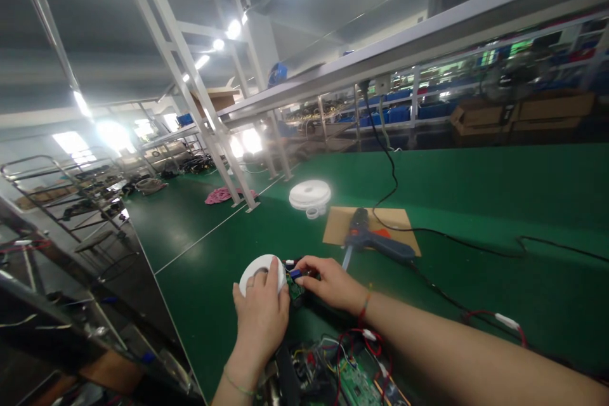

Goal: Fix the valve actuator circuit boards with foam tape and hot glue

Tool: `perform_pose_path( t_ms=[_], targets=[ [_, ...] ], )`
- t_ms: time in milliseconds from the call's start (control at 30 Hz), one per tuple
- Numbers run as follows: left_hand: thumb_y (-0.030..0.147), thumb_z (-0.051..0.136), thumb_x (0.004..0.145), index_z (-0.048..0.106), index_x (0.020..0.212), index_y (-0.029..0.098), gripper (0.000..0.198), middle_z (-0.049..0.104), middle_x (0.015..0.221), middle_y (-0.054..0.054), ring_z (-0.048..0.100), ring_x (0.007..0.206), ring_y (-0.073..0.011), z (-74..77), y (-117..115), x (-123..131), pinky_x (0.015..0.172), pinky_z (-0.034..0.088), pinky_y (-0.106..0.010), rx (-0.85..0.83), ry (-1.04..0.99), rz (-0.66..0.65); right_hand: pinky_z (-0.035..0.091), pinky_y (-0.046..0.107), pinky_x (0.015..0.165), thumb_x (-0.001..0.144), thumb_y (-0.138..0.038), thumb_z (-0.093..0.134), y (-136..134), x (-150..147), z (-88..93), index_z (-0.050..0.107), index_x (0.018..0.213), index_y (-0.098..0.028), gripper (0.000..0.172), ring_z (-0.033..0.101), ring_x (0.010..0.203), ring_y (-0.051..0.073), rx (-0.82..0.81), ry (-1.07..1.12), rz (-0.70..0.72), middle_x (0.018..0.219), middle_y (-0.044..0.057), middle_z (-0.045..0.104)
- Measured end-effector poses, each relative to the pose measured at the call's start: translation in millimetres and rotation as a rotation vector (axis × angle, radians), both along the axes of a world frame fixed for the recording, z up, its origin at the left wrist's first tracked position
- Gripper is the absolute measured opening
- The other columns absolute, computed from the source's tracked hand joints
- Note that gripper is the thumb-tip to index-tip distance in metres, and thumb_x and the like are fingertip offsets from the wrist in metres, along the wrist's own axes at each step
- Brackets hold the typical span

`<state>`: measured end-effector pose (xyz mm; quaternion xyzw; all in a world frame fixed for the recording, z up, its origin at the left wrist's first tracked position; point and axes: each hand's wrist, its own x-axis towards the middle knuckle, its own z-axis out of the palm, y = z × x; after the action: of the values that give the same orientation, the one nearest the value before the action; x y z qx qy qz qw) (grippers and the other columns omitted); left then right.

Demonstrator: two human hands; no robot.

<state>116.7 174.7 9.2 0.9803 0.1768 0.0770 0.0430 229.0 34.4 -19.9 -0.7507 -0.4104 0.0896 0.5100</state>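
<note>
My left hand (261, 307) is closed over a flat white roll (248, 273), its fingers across the top and the thumb along the right side. Beside the roll, my right hand (329, 280) is pinched around a small blue part (295, 274) at a little green circuit board (295, 290). Part of that board is hidden by the fingers. Nearer to me lies an opened device with a larger circuit board (359, 380) and red, black and yellow wires. Behind my right wrist a dark glue gun (380, 242) lies on its side on brown cardboard (335, 222).
More white rolls (309, 195) are stacked farther back on the green table (485, 196), with a small white ring (312, 213) in front. A black cable (457, 238) runs across the right. White frame posts (209, 108) and a pink cloth (219, 195) stand left.
</note>
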Motion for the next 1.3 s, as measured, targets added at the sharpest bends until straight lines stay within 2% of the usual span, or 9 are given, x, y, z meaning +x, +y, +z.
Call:
perform_pose_path(
  t_ms=[233, 433, 633, 833, 1000, 1133, 1233, 1300],
  targets=[
    [0.019, 0.040, 0.093, 0.037, 0.150, 0.016, 0.057, 0.059, 0.131, -0.016, 0.051, 0.124, -0.0352, 8.6, -14, 6, 0.110, 0.025, -0.070, 0.093, 0.051, 0.011, 0.044, 0.026, 0.071, 0.082, -0.016, 0.065, 3, -1, -5.0, 0.071, 0.094, -0.018, 0.014, 0.060, 0.076, 0.016, 0.021, 0.044, -0.024, 0.091, 0.001, 0.073],
    [0.020, 0.040, 0.092, 0.037, 0.150, 0.017, 0.058, 0.060, 0.130, -0.016, 0.052, 0.124, -0.0349, 8.3, -15, 9, 0.110, 0.028, -0.069, 0.107, 0.060, 0.012, 0.044, 0.024, 0.070, 0.083, -0.015, 0.065, 4, -2, -3.6, 0.070, 0.094, -0.019, 0.013, 0.061, 0.074, 0.014, 0.017, 0.046, -0.038, 0.095, 0.001, 0.074],
    [0.018, 0.040, 0.092, 0.037, 0.150, 0.015, 0.058, 0.060, 0.130, -0.017, 0.053, 0.124, -0.0347, 9.7, -17, 10, 0.109, 0.028, -0.069, 0.105, 0.055, 0.007, 0.041, 0.024, 0.067, 0.084, -0.016, 0.066, 5, -5, -0.7, 0.069, 0.091, -0.019, 0.008, 0.059, 0.071, 0.015, -0.020, 0.006, -0.063, 0.086, 0.000, 0.072],
    [0.012, 0.040, 0.089, 0.037, 0.149, 0.012, 0.060, 0.060, 0.130, -0.018, 0.054, 0.124, -0.0350, 6.6, -21, 11, 0.107, 0.033, -0.067, 0.096, 0.011, -0.003, 0.039, 0.027, 0.068, 0.085, -0.016, 0.067, 5, -9, 6.9, 0.069, 0.088, -0.019, 0.005, 0.061, 0.074, 0.018, -0.067, -0.034, -0.153, 0.079, 0.001, 0.070],
    [0.011, 0.038, 0.092, 0.033, 0.150, 0.010, 0.058, 0.062, 0.127, -0.018, 0.057, 0.118, -0.0329, -3.9, -30, 14, 0.104, 0.035, -0.066, 0.088, -0.086, 0.052, 0.046, 0.028, 0.067, 0.088, -0.013, 0.067, 7, -10, 9.2, 0.065, 0.086, -0.016, 0.004, 0.063, 0.066, 0.015, -0.097, 0.080, -0.205, 0.070, -0.002, 0.067],
    [0.015, 0.036, 0.096, 0.033, 0.151, 0.010, 0.055, 0.064, 0.122, -0.017, 0.056, 0.117, -0.0326, -11.0, -38, 13, 0.109, 0.028, -0.067, 0.148, -0.230, 0.079, 0.053, 0.025, 0.058, 0.099, -0.019, 0.059, 14, -7, 5.7, 0.062, 0.090, -0.014, 0.010, 0.062, 0.054, 0.011, -0.116, 0.257, -0.208, 0.066, -0.006, 0.064],
    [0.025, 0.035, 0.099, 0.034, 0.150, 0.008, 0.053, 0.064, 0.123, -0.017, 0.057, 0.116, -0.0317, -7.6, -26, 5, 0.113, 0.027, -0.062, 0.222, -0.454, 0.113, 0.055, 0.024, 0.057, 0.102, -0.025, 0.057, 15, -3, 1.3, 0.062, 0.092, -0.014, 0.016, 0.063, 0.054, 0.010, -0.124, 0.326, -0.211, 0.067, -0.005, 0.064],
    [0.035, 0.031, 0.101, 0.031, 0.150, 0.006, 0.057, 0.061, 0.128, -0.020, 0.057, 0.118, -0.0311, -2.9, -4, -3, 0.115, 0.027, -0.057, 0.189, -0.489, 0.231, 0.056, 0.026, 0.060, 0.100, -0.025, 0.060, 13, 0, -1.1, 0.063, 0.091, -0.014, 0.015, 0.064, 0.058, 0.011, -0.119, 0.322, -0.195, 0.069, -0.004, 0.065]
  ],
)
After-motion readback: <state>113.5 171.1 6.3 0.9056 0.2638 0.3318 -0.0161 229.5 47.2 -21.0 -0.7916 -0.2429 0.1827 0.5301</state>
